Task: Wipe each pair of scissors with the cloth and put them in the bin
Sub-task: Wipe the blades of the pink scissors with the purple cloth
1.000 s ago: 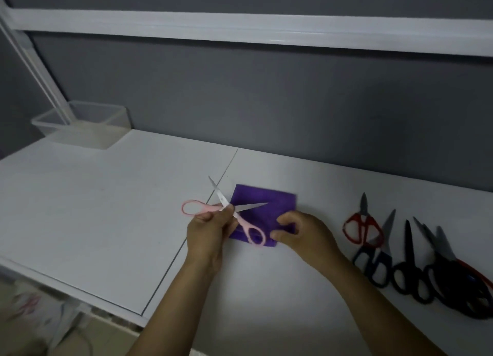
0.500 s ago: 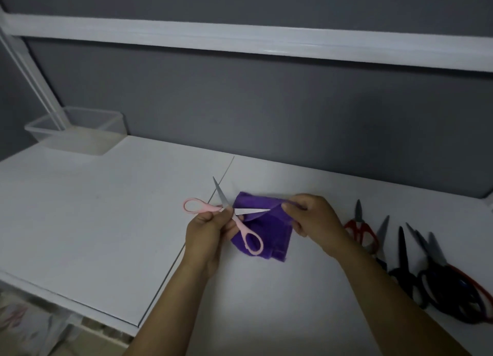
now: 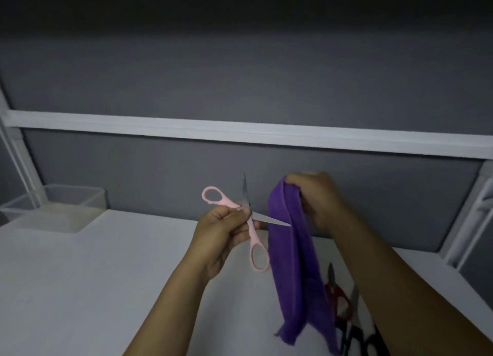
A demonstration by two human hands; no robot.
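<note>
Left grip (image 3: 222, 231) clasps open pink scissors (image 3: 253, 239); right grip (image 3: 318, 195) clutches purple cloth (image 3: 293, 262); clear bin (image 3: 80, 198) stands apart.

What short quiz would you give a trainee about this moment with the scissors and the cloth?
1. True or false: the blades of the pink scissors are shut together.
2. Which hand holds the purple cloth by its top end? A) the left B) the right C) neither
3. Fill in: the clear bin stands at the far ____ corner of the table.

Key: 1 false, the blades are spread apart; the left hand grips the scissors near the pivot. 2 B, the right hand, with the cloth hanging down from it. 3 left.
</note>
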